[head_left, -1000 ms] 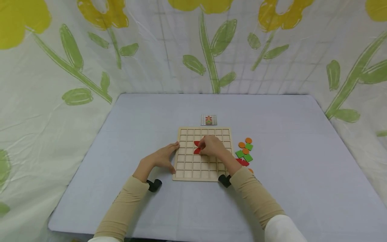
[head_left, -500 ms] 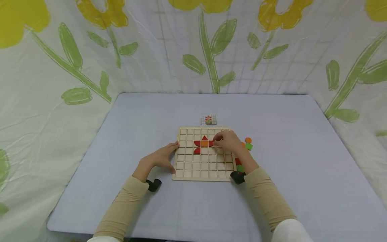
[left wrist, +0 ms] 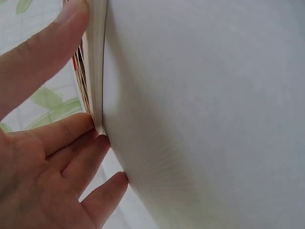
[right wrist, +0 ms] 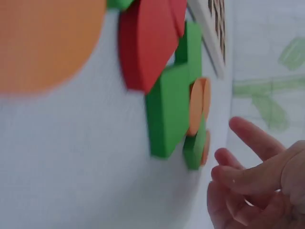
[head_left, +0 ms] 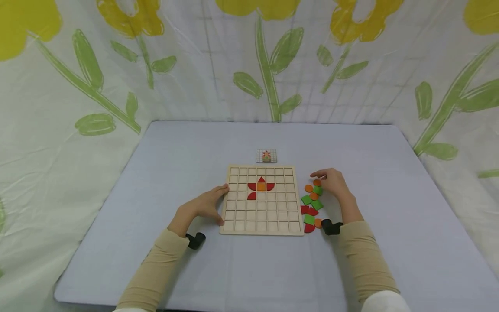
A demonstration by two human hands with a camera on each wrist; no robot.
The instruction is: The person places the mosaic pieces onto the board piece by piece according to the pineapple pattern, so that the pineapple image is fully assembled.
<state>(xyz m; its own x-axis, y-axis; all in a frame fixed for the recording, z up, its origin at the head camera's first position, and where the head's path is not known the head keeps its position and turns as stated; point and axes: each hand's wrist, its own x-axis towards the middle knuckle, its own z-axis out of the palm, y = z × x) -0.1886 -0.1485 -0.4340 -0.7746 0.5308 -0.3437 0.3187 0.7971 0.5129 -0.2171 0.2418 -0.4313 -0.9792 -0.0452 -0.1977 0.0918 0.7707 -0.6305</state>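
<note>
While the left hand (head_left: 204,206) is resting with fingers and thumb spread along the left edge of the gridded board (head_left: 261,215), touching the rim without closing round it, the right hand (head_left: 333,182) is hovering off the board's right side, by the far end of a scatter of loose tiles; its fingers are lying loosely bent, and no piece is showing among them, though whether a fingertip is touching a tile cannot be told. The board itself is lying flat on the table (head_left: 249,271) and is bearing five pieces: a red triangle (head_left: 261,180), an orange square (head_left: 261,186) in the cell just nearer the person, a red curved piece on each side of that square (left piece (head_left: 252,186); right piece (head_left: 270,186)), and a lower red piece (head_left: 251,196) just below the left one. Beyond the far edge, a small card (head_left: 267,156) is displaying a gridded figure, red above and apparently greenish below, too small for reading cell by cell. Judged against it, the work is standing partway: the upper portion is seemingly taking form, whereas the lower red piece is lacking a counterpart on the right, and no green is appearing on the board. Orange discs (head_left: 309,188), green squares (head_left: 306,199) and other red pieces (head_left: 309,228) are lying beside the right edge, presumably including whatever is remaining to be set.
</note>
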